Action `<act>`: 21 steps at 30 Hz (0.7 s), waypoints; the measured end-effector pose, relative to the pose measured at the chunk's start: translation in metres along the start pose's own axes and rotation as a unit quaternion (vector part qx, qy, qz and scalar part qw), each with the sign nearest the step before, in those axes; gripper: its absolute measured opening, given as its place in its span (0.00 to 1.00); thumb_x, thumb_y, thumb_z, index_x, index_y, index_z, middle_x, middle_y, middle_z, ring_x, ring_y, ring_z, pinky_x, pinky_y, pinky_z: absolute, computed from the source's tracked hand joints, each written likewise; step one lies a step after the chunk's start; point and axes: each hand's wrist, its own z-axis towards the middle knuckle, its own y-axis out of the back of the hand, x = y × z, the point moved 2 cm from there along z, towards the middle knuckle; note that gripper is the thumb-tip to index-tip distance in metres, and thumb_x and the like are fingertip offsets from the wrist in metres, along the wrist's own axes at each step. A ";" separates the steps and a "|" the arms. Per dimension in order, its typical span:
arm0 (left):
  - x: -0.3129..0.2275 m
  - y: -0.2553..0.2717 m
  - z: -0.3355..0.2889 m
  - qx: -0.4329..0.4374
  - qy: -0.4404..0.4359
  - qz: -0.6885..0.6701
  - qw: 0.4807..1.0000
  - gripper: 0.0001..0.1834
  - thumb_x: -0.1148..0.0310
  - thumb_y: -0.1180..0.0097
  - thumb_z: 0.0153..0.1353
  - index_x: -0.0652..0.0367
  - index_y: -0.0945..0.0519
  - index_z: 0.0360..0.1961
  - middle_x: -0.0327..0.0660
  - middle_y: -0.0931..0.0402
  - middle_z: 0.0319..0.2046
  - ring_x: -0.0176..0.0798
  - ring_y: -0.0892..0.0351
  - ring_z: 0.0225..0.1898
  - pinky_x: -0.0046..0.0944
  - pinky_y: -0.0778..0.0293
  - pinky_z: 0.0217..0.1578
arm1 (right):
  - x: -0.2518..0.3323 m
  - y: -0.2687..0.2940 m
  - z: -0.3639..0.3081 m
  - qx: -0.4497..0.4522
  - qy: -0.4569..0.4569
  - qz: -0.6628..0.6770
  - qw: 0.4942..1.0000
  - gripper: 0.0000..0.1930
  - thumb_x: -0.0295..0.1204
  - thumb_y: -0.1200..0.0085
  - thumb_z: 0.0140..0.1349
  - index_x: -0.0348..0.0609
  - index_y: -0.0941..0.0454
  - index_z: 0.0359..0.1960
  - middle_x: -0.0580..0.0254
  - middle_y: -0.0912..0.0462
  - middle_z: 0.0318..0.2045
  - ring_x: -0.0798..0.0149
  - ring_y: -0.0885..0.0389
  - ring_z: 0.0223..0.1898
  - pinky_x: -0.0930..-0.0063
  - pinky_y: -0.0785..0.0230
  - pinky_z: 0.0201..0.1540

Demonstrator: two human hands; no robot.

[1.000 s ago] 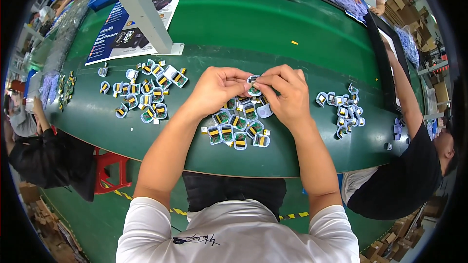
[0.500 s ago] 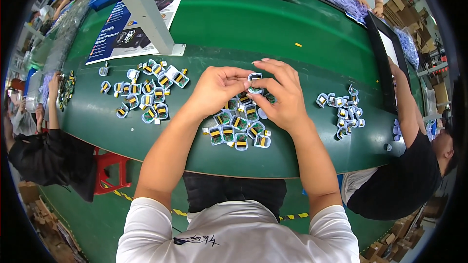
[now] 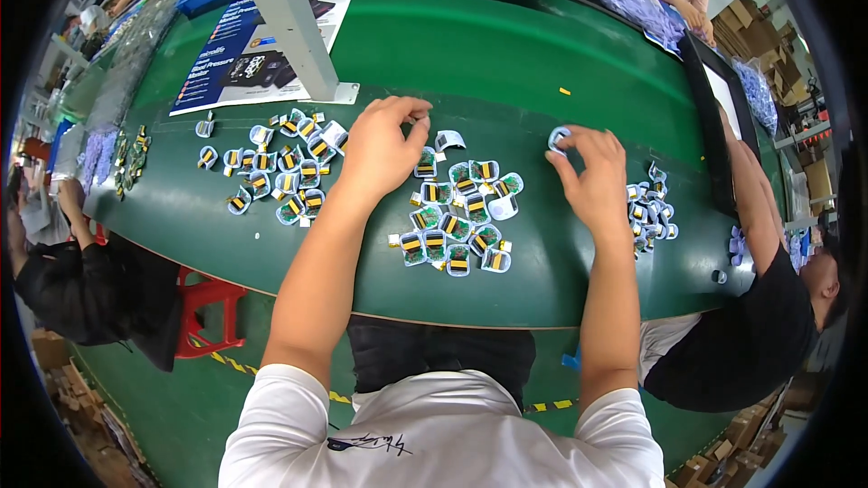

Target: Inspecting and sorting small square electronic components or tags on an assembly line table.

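My right hand [image 3: 592,176] pinches a small pale-blue rounded casing [image 3: 560,139] between thumb and fingertips, just over the table. My left hand [image 3: 387,146] is curled, thumb and fingers drawn together; whatever they hold, if anything, is hidden. Between my hands lies a middle group of similar open casings [image 3: 457,226] with green circuit boards and black-and-yellow parts inside. A white-backed casing [image 3: 449,140] rests at that group's far end. Left of my left forearm is another group of casings [image 3: 287,183], and beyond my right wrist lies a third group [image 3: 653,212].
A grey metal post [image 3: 294,27] stands on the green table [image 3: 434,72] over a printed sheet [image 3: 226,63]. A black-framed tray [image 3: 710,126] is at the right, with a co-worker's arm [image 3: 759,190] across it. Other people sit at left and far right. A red stool [image 3: 212,312] is at left.
My hands have parted from above the middle group. The right one has moved right with the casing; the left has drawn slightly up, uncovering the group.
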 end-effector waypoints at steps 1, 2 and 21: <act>-0.003 -0.001 -0.002 0.006 -0.001 0.007 1.000 0.17 0.67 0.33 0.63 0.57 0.13 0.53 0.44 0.15 0.44 0.48 0.16 0.46 0.45 0.21 0.50 | -0.008 0.003 -0.007 0.023 -0.003 -0.036 0.999 0.10 0.30 0.30 0.60 0.42 0.17 0.40 0.56 0.13 0.49 0.49 0.19 0.57 0.49 0.37 0.69; -0.006 -0.002 -0.002 0.005 -0.002 0.003 1.000 0.17 0.67 0.33 0.63 0.57 0.13 0.53 0.44 0.15 0.44 0.48 0.16 0.46 0.45 0.21 0.50 | -0.015 0.007 -0.014 0.046 -0.007 -0.077 0.996 0.10 0.30 0.31 0.60 0.42 0.17 0.40 0.57 0.14 0.49 0.49 0.20 0.57 0.46 0.39 0.71; -0.016 -0.030 -0.006 -0.031 0.080 -0.408 0.909 0.15 0.77 0.42 0.72 0.63 0.21 0.59 0.42 0.13 0.40 0.30 0.13 0.40 0.32 0.19 0.42 | 0.055 -0.026 0.010 0.047 0.043 0.073 0.995 0.12 0.37 0.32 0.64 0.41 0.14 0.40 0.58 0.11 0.44 0.51 0.16 0.55 0.48 0.36 0.69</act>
